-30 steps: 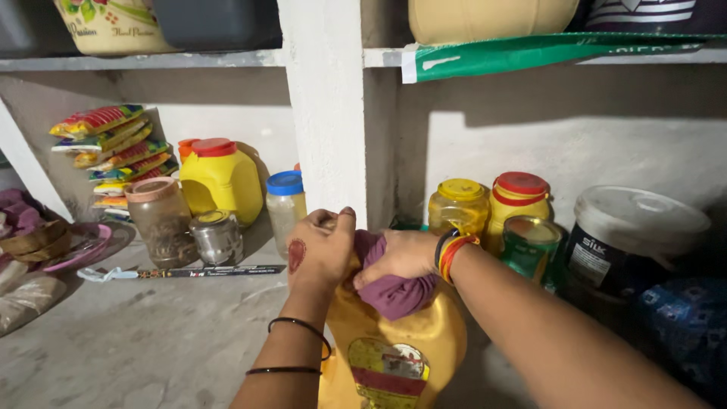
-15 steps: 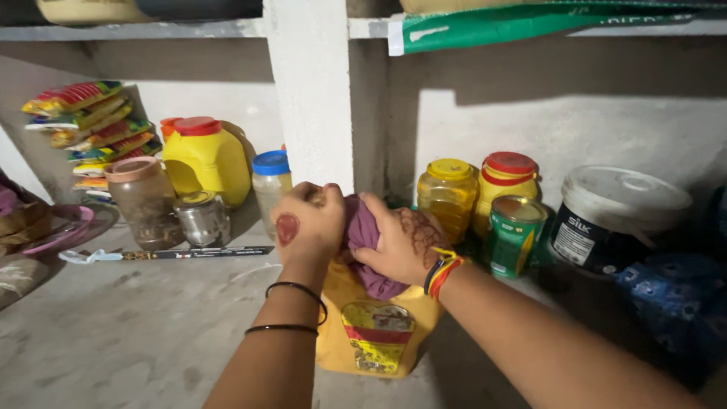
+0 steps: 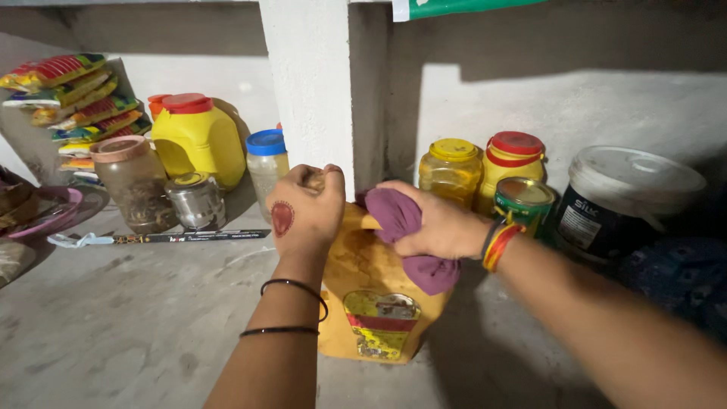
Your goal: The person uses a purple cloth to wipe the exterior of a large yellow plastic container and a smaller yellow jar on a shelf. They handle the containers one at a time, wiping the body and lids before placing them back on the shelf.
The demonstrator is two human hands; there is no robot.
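Note:
A yellow plastic jug (image 3: 371,303) with a red and yellow label stands on the concrete shelf in front of me. My left hand (image 3: 305,212) grips the jug's top, fingers curled over its cap or handle. My right hand (image 3: 439,223) is closed on a purple cloth (image 3: 413,242) and presses it against the jug's upper right side. Part of the cloth hangs down over the jug's shoulder. The jug's cap is hidden under my hands.
At back left stand a yellow jug with a red cap (image 3: 193,140), a blue-lidded jar (image 3: 266,163), a brown jar (image 3: 132,182), a small steel pot (image 3: 195,201) and stacked packets (image 3: 72,98). To the right are yellow jars (image 3: 454,167), a tin (image 3: 522,204) and a white-lidded tub (image 3: 621,201). A white pillar (image 3: 307,83) rises behind.
My view has dropped and moved closer to the jug. My right hand has shifted the purple cloth across the jug's top toward its right side. My left hand keeps its hold.

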